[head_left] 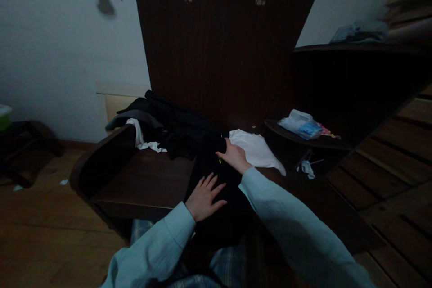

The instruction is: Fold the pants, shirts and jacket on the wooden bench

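Observation:
A black garment [219, 229] lies over the front of the dark wooden bench and hangs down towards my lap. My left hand [205, 199] rests flat on it with fingers spread. Farther up the cloth, my right hand [235, 155] has its thumb and fingers closed on the fabric near its upper edge. A small yellow mark shows just below that thumb. Right of this hand lies a folded white cloth [254, 149]. Behind and to the left is a heap of dark clothes [178, 121], with a white strip of fabric [139, 137] poking out.
The bench [145, 180] has a raised curved left arm [97, 157] and a tall dark back panel [219, 45]. On a low shelf [337, 143] at right sits a plastic packet [300, 124]. A dark stool [30, 144] stands on the wooden floor at left.

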Demonstrator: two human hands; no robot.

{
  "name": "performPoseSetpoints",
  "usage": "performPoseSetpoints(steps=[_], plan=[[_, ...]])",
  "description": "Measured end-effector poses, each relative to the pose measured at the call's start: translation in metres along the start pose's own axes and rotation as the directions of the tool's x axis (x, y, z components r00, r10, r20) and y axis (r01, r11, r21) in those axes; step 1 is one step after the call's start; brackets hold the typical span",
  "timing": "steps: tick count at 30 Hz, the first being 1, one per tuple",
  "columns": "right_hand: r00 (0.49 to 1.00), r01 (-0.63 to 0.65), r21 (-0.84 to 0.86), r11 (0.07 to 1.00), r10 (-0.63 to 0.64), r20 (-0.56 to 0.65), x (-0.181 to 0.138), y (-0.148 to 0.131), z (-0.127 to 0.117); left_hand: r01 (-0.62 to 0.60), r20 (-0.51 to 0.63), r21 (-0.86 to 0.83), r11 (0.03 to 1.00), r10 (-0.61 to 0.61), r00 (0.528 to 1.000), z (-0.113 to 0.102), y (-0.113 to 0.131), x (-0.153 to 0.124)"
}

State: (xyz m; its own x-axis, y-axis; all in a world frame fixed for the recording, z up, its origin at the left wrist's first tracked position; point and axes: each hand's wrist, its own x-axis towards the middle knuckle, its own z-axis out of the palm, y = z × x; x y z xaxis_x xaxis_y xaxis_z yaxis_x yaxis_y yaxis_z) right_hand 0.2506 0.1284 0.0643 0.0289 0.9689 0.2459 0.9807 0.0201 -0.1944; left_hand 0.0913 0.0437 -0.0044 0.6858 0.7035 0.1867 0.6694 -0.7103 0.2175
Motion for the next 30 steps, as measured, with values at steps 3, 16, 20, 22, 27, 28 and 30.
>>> performPoseSetpoints(steps=[3, 16, 20, 22, 27, 28, 30], plan=[[0.997, 0.044, -0.109, 0.993, -0.037, 0.066, 0.027, -0.012, 0.004, -0.001, -0.007, -0.011, 1.0, 0.001, 1.0, -0.001, 0.002, -0.003], [0.96, 0.274, 0.347, 0.897, -0.235, -0.149, 0.096, -0.025, 0.002, -0.001, -0.039, -0.017, 1.0, 0.0, 0.999, 0.002, 0.0, -0.004], [0.974, 0.138, 0.405, 0.904, -0.05, -0.221, 0.083, -0.002, 0.002, 0.001, -0.024, -0.015, 1.0, -0.001, 1.0, 0.0, 0.0, -0.004], [0.981, 0.067, 0.4, 0.914, 0.012, -0.192, 0.072, 0.009, 0.002, 0.001, -0.019, -0.011, 1.0, -0.001, 1.0, 0.0, 0.001, -0.003], [0.997, -0.078, 0.276, 0.958, 0.082, -0.001, 0.044, 0.025, 0.011, 0.002, -0.025, 0.004, 1.0, -0.001, 1.0, -0.002, 0.002, -0.003], [0.996, -0.09, 0.238, 0.967, 0.085, 0.033, 0.04, 0.026, 0.014, 0.002, -0.027, 0.006, 1.0, -0.002, 1.0, -0.002, 0.003, -0.004], [0.993, -0.103, 0.16, 0.982, 0.092, 0.074, 0.036, 0.024, 0.022, 0.003, -0.023, 0.007, 1.0, -0.003, 1.0, -0.003, 0.004, -0.004]])
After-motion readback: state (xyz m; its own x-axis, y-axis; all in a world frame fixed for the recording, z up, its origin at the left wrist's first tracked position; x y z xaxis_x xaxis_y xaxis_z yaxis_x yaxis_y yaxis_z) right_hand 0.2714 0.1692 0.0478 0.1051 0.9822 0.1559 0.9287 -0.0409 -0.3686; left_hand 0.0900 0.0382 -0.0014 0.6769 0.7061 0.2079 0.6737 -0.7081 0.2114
